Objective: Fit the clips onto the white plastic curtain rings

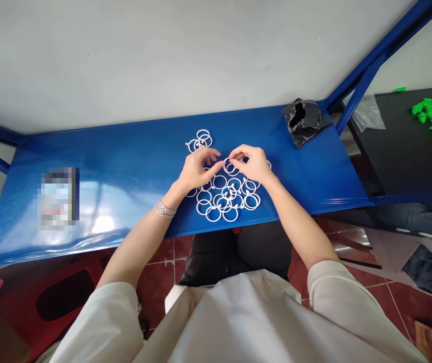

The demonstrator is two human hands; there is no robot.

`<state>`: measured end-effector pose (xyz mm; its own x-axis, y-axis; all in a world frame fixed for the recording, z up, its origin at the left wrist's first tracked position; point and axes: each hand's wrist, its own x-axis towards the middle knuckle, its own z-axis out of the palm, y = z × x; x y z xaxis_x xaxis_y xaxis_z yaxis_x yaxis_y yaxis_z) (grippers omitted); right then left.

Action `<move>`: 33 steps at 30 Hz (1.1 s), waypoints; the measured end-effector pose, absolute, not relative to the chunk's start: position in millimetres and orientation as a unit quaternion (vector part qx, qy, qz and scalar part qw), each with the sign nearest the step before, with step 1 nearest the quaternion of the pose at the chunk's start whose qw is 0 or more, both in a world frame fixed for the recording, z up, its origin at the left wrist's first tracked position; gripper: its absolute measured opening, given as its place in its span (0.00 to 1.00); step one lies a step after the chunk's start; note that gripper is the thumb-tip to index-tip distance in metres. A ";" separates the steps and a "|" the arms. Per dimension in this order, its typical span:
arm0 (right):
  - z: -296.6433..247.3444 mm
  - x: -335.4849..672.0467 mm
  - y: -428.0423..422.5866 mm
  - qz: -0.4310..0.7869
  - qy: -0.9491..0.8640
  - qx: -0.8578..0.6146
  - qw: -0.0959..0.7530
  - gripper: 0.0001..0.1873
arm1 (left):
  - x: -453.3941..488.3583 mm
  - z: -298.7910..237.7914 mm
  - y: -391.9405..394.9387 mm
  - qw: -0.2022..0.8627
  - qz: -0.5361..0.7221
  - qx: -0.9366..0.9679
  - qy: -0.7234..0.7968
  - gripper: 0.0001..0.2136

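On the blue metal bench [125, 166], the left hand [196, 172] and the right hand [253, 164] both pinch with closed fingers the far edge of a mat of linked white plastic rings [228, 199]. Some loose white rings [201, 139] lie just behind it.

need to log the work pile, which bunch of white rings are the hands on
The large patch of white rings by the front edge of the table: left hand and right hand pinch its far side. The small bunch lies beyond, nearer the wall.
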<state>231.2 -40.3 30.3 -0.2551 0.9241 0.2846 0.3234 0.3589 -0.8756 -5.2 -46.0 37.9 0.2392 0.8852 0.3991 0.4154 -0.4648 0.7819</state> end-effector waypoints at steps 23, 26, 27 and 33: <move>45.6 232.4 -44.9 0.695 -0.557 -0.275 0.362 0.20 | 1.9 47.8 -54.4 0.699 0.368 0.551 0.268 0.11; 44.6 230.6 -47.5 0.705 -0.558 -0.251 0.358 0.19 | 1.5 53.4 -55.7 0.750 0.326 0.517 0.253 0.08; 44.6 229.6 -48.5 0.710 -0.557 -0.239 0.358 0.19 | 1.5 55.1 -56.0 0.762 0.315 0.506 0.252 0.08; 44.4 221.0 -51.6 0.745 -0.542 -0.214 0.324 0.29 | 3.7 58.7 -60.0 0.764 0.286 0.503 0.286 0.17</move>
